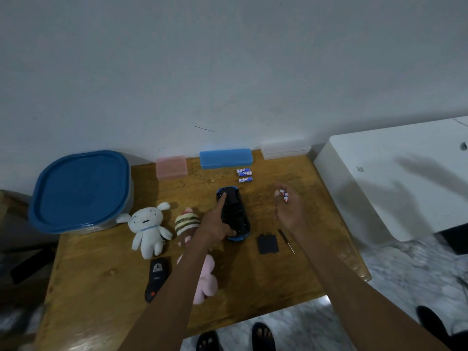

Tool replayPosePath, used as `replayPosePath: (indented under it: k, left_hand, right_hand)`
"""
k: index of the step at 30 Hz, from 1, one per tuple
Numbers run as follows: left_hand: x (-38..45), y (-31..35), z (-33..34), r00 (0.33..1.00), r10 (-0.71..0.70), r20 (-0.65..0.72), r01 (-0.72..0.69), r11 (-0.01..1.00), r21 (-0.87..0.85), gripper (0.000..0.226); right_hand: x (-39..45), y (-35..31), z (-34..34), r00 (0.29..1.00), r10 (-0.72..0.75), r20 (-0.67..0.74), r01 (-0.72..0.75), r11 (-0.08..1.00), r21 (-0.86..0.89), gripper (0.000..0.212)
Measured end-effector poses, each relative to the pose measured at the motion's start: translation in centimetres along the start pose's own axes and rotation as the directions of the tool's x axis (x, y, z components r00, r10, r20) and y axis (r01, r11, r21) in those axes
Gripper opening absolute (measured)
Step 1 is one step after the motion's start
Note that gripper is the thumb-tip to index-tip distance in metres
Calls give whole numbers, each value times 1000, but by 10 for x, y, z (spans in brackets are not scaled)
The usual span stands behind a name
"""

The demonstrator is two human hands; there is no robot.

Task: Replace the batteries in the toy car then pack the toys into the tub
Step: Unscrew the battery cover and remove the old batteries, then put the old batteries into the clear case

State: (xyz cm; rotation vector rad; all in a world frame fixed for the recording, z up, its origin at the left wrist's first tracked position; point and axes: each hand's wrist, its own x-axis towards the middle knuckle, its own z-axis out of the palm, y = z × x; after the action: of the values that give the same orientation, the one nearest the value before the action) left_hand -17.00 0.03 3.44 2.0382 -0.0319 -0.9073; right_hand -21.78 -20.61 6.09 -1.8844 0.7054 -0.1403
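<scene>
Left hand (pixel 218 225) presses the upturned blue toy car (pixel 233 214); right hand's (pixel 291 211) grip pinches batteries (pixel 284 195).

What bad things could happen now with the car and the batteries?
The right hand holds several small red-and-white batteries in a loose grip, so one might slip and roll off the wooden table. The upside-down blue-and-black toy car is steadied only by the left hand, so it could slide. The thin black screwdriver lies near the table's right edge and could get knocked off.
</scene>
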Motion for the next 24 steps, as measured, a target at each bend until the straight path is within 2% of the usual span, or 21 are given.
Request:
replayPosePath:
  k: [3,5,8,10,14,18,21,24]
  left_hand:
    - [4,9,-1,997,-30,-73,39,992,121,132]
    - [2,25,0,982,8,-190,39,969,244,122]
    - [9,62,3,904,193,-382,-69,946,316,100]
    - [29,87,9,851,319,-416,-178,922,343,92]
    - [80,128,36,844,348,-409,-296,937,187,79]
    - [140,149,71,840,341,-422,-307,940,148,67]
    - [182,150,94,816,308,-489,-303,949,92,59]
    - [206,150,107,794,245,-557,-324,945,-46,53]
  right_hand:
    - [8,-4,-5,1000,21,8,-21,999,38,22]
    - [18,-8,-14,1000,13,-7,-12,1000,19,22]
    - [40,-17,-30,999,2,-34,-2,1000,23,22]
    - [61,-20,-41,999,0,-43,1,999,34,22]
    - [122,-14,-60,997,8,-71,-1,994,106,21]
    - [175,3,-69,994,-17,-110,23,998,54,27]
    - [204,22,-67,994,-81,-77,77,996,-54,27]
    - [226,43,-59,995,-100,-7,99,994,-52,28]
